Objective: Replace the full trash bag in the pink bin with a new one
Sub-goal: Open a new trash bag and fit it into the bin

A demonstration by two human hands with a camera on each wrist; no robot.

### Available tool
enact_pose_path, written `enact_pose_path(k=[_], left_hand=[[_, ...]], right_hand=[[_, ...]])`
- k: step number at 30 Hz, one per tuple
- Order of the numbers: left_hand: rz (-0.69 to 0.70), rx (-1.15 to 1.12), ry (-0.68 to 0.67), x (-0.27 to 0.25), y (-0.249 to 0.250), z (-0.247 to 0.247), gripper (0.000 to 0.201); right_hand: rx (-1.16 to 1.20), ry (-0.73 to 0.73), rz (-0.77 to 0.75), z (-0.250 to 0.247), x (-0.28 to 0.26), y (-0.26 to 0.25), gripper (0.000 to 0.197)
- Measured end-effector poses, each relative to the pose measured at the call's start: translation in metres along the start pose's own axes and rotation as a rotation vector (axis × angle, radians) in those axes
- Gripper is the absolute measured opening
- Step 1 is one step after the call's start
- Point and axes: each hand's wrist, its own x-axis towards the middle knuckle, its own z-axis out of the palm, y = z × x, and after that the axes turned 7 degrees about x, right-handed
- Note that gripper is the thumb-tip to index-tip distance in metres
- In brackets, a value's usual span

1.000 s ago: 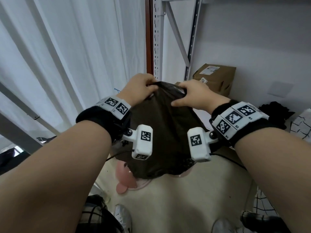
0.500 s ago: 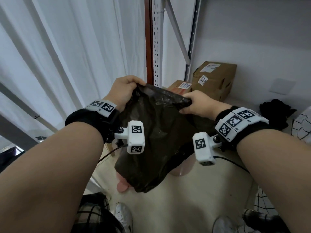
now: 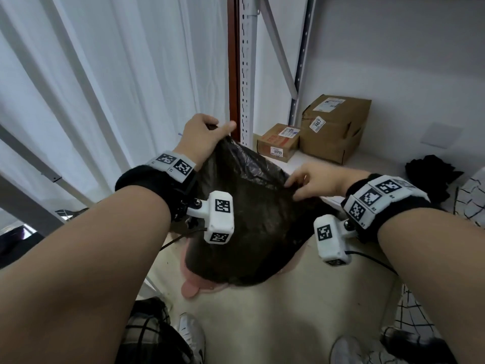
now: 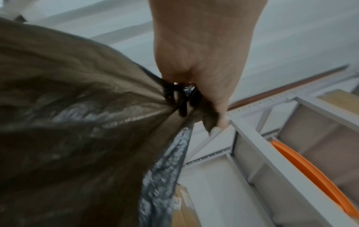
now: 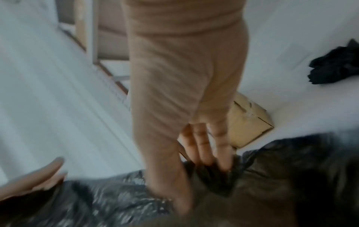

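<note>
Opening the new bag (image 3: 252, 219) over the bin (image 3: 193, 286): my L hand (image 3: 202, 135) fists its bunched rim, R hand (image 3: 315, 181) pinches the opposite edge; next, I'd spread the mouth & lower it in

White curtains (image 3: 105, 88), grey metal shelving (image 3: 248, 61), pale wall (image 3: 393, 48), beige floor (image 3: 288, 311).
</note>
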Motion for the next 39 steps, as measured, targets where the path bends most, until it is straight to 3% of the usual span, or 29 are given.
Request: enact_pose_path(k=[2, 5, 6, 8, 9, 11, 13, 15, 17, 19, 23, 26, 27, 29, 32, 34, 36, 39], left_hand=[[0.125, 0.112, -0.046, -0.001, 0.003, 0.004, 0.033], [0.328, 0.151, -0.258, -0.006, 0.013, 0.009, 0.027], [0.35, 0.113, -0.329, -0.009, 0.017, 0.011, 0.029], [0.372, 0.005, -0.451, -0.013, 0.026, 0.014, 0.033], [0.368, -0.058, -0.497, -0.015, 0.029, 0.015, 0.034], [0.328, -0.172, -0.549, -0.015, 0.03, 0.016, 0.035], [0.299, -0.165, -0.508, -0.011, 0.027, 0.011, 0.04], [0.303, -0.058, -0.336, -0.005, 0.02, 0.006, 0.038], [0.295, 0.041, -0.123, -0.001, 0.011, 0.001, 0.026], [0.252, 0.056, -0.037, 0.002, 0.001, -0.003, 0.031], [0.144, 0.067, -0.142, -0.002, -0.006, -0.006, 0.046], [0.138, 0.078, -0.232, -0.006, 0.004, -0.002, 0.042], [0.152, 0.071, -0.271, -0.008, 0.009, 0.0, 0.035], [0.205, 0.089, -0.348, -0.012, 0.019, 0.004, 0.024], [0.305, 0.215, -0.421, -0.017, 0.035, 0.012, 0.036], [0.383, 0.269, -0.421, -0.019, 0.041, 0.017, 0.046], [0.413, 0.305, -0.379, -0.02, 0.041, 0.017, 0.05], [0.481, 0.404, -0.226, -0.016, 0.035, 0.012, 0.053]], right_hand=[[-0.014, 0.0, 0.031, 0.005, 0.004, 0.0, 0.016], [0.098, 0.337, -0.088, 0.006, 0.011, -0.006, 0.027], [0.193, 0.368, -0.127, 0.005, 0.012, -0.01, 0.04], [0.351, 0.297, -0.182, 0.004, 0.012, -0.02, 0.069], [0.38, 0.248, -0.189, 0.005, 0.013, -0.024, 0.073], [0.407, 0.18, -0.188, 0.007, 0.014, -0.027, 0.055], [0.398, 0.159, -0.142, 0.008, 0.013, -0.025, 0.032], [0.329, 0.211, -0.109, 0.01, 0.012, -0.019, 0.022], [0.294, 0.291, -0.106, 0.008, 0.011, -0.011, 0.017], [0.24, 0.376, -0.086, 0.003, 0.009, -0.004, 0.02], [-0.029, 0.544, 0.0, -0.005, 0.004, 0.005, 0.014], [-0.049, 0.294, 0.078, 0.0, 0.005, 0.003, 0.04], [-0.001, 0.217, 0.1, 0.001, 0.006, -0.001, 0.05], [0.18, 0.203, 0.078, 0.001, 0.009, -0.009, 0.052], [0.516, 0.299, -0.048, 0.001, 0.015, -0.022, 0.05], [0.612, 0.278, -0.117, 0.001, 0.017, -0.027, 0.052], [0.591, 0.191, -0.117, 0.001, 0.012, -0.029, 0.038], [0.476, 0.155, -0.066, 0.001, 0.01, -0.023, 0.021]])
